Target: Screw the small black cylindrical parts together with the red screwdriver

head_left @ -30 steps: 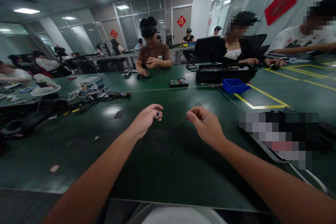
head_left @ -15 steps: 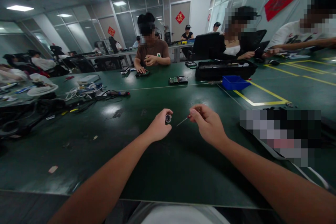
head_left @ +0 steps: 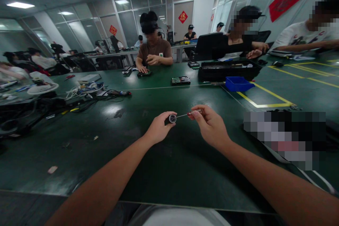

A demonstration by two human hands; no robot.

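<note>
My left hand [head_left: 159, 128] is closed around a small round part [head_left: 172, 119], dark with a pale metal-looking ring at its open end; I cannot make out its exact kind. In my right hand [head_left: 210, 124] is a thin screwdriver [head_left: 194, 112] with a reddish handle, pinched between thumb and fingers. Its slim shaft points left, and the tip is at the rim of the round part. Whether the tip touches it or sits inside, I cannot tell. Both hands are above the green table [head_left: 148, 176].
A blue bin [head_left: 239, 84] and a long black tray [head_left: 229, 70] stand at the back right. An opened hard drive [head_left: 180, 80] lies ahead. Tangled cables [head_left: 87, 93] spread over the left. A co-worker [head_left: 153, 51] sits opposite; others sit at right.
The screwdriver's tip has come up to the round part, and its shaft has swung closer to level. My left hand has shifted slightly right, turning the part's ring more toward me.
</note>
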